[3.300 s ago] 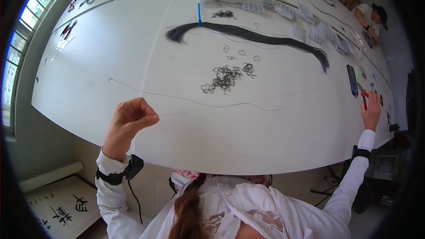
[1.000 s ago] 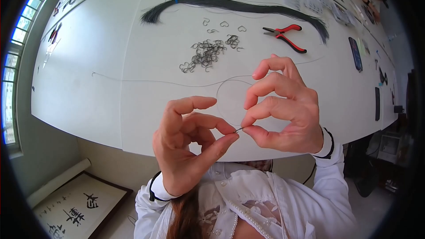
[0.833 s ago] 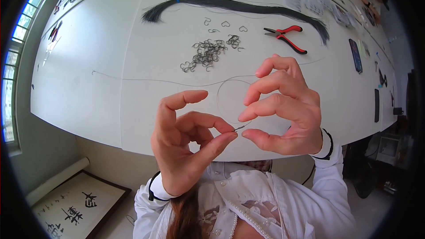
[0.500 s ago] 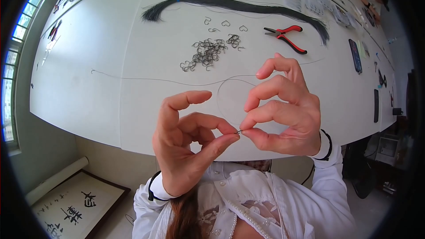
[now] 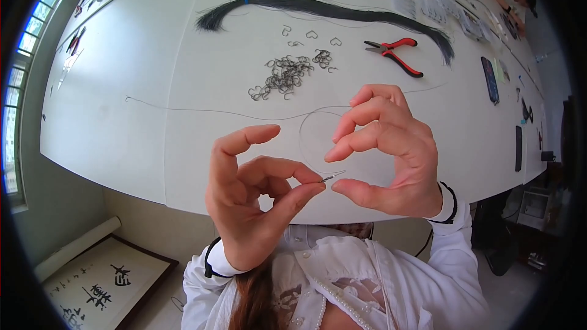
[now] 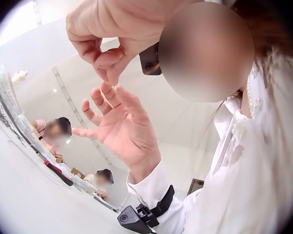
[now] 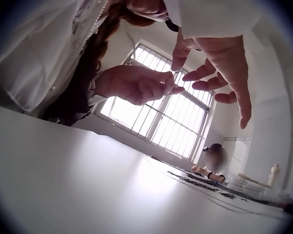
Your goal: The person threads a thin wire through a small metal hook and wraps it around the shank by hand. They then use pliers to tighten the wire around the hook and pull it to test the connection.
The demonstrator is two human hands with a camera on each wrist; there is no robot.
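Between thumb and index finger, my left hand [image 5: 257,192] pinches a short dark wire end [image 5: 330,177] in the head view. My right hand [image 5: 391,153] is just beside it, thumb and index finger spread apart around the tip, holding nothing. Below the hands, a long thin wire [image 5: 220,112] lies on the white table, hooked at its far left end and curving into a loop. In the left wrist view, the left hand [image 6: 117,34] is above the spread right hand [image 6: 129,129]. The right wrist view shows the left hand [image 7: 136,87] near the right fingers [image 7: 200,73].
Red-handled pliers [image 5: 386,51] lie beyond the right hand. A pile of small bent wire pieces [image 5: 284,76] sits mid-table, with a dark wire bundle [image 5: 342,9] behind it. Clear plastic boxes [image 5: 422,3], a phone [image 5: 490,79] and other people are farther off.
Since the first frame, both hands have come together at the wire end, and the pliers now lie on the table. Over the last half second, the right thumb and index finger have parted from the wire.
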